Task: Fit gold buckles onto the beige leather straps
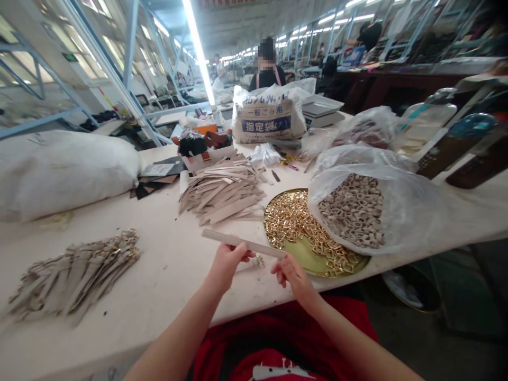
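Note:
A flat beige strap [244,243] is stretched between both hands above the front of the table. My left hand [228,264] pinches it near its middle, thumb on top. At the strap's right end, my right hand [292,275] closes thumb and finger on it, the other fingers curled. Just below the strap, small gold metal pieces [259,260] lie on the tabletop between the hands. Close to my right hand is a round gold tray [297,254] of gold rectangular buckles [288,217]. Loose beige straps [222,190] are piled beyond my left hand.
Buckled straps [79,272] lie heaped at left on the table [166,296]. An open plastic bag [405,217] of small beige loops [353,211] overlaps the tray. Farther off are a printed white sack [270,114], a large white bundle [63,172], bottles [456,145] and a person [268,69].

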{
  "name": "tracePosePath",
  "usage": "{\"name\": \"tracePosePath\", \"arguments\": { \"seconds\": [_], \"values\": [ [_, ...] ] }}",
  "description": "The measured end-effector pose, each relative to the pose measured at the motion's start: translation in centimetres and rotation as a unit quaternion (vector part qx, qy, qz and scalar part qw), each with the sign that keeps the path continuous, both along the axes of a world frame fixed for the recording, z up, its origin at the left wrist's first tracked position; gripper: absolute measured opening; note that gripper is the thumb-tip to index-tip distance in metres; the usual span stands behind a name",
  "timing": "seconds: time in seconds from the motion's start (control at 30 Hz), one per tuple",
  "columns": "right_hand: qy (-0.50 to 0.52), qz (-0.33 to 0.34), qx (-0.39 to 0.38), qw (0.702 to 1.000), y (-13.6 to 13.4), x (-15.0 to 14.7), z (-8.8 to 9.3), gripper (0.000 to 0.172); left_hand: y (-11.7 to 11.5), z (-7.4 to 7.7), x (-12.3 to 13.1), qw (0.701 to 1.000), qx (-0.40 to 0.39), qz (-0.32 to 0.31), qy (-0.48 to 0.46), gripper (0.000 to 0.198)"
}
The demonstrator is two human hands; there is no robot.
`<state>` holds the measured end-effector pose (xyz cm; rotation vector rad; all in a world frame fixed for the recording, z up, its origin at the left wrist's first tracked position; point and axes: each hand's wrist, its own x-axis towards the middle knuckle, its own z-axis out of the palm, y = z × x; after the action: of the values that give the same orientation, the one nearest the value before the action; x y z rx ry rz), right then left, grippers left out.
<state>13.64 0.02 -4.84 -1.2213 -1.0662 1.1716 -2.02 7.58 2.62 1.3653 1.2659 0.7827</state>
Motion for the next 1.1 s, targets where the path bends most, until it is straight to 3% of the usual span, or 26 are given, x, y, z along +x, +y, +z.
{"name": "tracePosePath", "arguments": {
  "seconds": [0.1,0.2,0.27,0.4,0.47,0.53,0.6,0.67,0.7,0.73,0.83,1.0,1.1],
  "values": [
    [0.077,-0.016,-0.046,0.996,-1.7,1.4,1.9,0.03,-5.3,-0.9,0.7,0.986,-0.083,0.043,-0.138,0.014],
    [0.108,-0.018,-0.086,0.99,-2.8,3.5,2.7,0.029,-8.1,-1.6,0.6,0.972,-0.132,-0.004,-0.195,0.021],
    [0.099,0.006,-0.104,0.99,-3.3,4.4,3.0,0.03,-8.7,-1.7,0.4,0.947,-0.211,-0.047,-0.237,0.026],
    [0.0,0.076,-0.116,0.99,-3.3,4.7,3.8,0.031,-8.4,-1.1,1.1,0.861,-0.399,-0.172,-0.265,0.038],
    [-0.072,0.1,-0.099,0.987,-2.4,5.2,4.2,0.032,-8.2,-0.9,1.8,0.853,-0.404,-0.208,-0.254,0.035],
    [-0.19,0.067,-0.052,0.978,-0.9,7.1,4.6,0.034,-7.9,-1.0,2.4,0.871,-0.376,-0.189,-0.252,0.029],
    [-0.356,-0.032,-0.013,0.934,1.0,10.7,4.8,0.033,-7.3,-1.2,2.9,0.881,-0.366,-0.155,-0.258,0.027],
    [-0.517,-0.116,-0.042,0.847,2.8,14.9,4.7,0.029,-6.6,-1.3,3.2,0.878,-0.377,-0.132,-0.263,0.028],
    [-0.585,-0.114,-0.077,0.799,3.4,16.8,4.6,0.027,-6.3,-1.3,3.4,0.875,-0.387,-0.121,-0.265,0.03],
    [-0.607,-0.102,-0.095,0.782,3.9,18.4,4.3,0.024,-6.0,-1.3,3.5,0.871,-0.399,-0.107,-0.267,0.032],
    [-0.632,-0.043,-0.125,0.764,4.6,21.2,2.7,0.017,-5.3,-1.1,4.0,0.851,-0.429,-0.068,-0.295,0.037],
    [-0.7,0.022,-0.147,0.699,4.6,22.2,0.5,0.024,-4.8,-0.9,4.1,0.815,-0.453,-0.061,-0.356,0.039],
    [-0.69,-0.019,-0.134,0.711,4.4,22.3,1.2,0.027,-4.9,-0.9,3.9,0.81,-0.451,-0.057,-0.371,0.038]
  ]
}}
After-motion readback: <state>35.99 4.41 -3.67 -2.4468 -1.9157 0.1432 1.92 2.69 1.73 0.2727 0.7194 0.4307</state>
